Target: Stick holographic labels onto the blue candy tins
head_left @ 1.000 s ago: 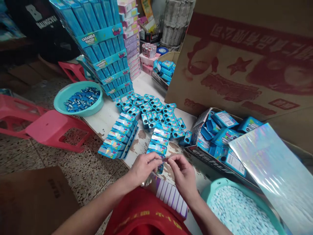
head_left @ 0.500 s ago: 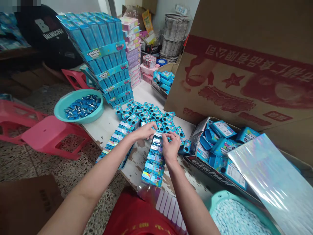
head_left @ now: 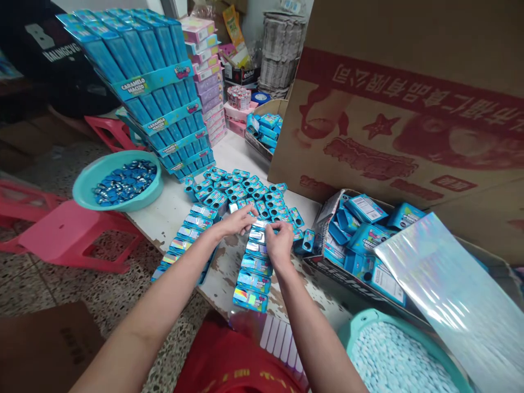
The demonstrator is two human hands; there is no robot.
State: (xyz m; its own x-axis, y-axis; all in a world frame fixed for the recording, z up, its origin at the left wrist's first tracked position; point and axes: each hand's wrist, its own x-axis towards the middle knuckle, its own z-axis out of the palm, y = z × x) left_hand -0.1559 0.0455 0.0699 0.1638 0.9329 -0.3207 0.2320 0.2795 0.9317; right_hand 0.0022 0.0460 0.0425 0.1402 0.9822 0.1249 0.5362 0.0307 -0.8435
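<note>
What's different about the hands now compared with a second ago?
The left hand and right hand moved forward, from over the near part of the middle row of blue boxes to its far end. Whether anything was let go is too small to tell. The basin of shiny blue pieces stayed put.

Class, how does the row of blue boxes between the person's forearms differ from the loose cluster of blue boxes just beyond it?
The row runs in a neat line, side by side; the loose cluster sits at mixed angles.
Shiny strips show on the row's upper faces; dark round openings show on many boxes in the cluster.
Shared: both are blue, printed, and on the same table.
</note>
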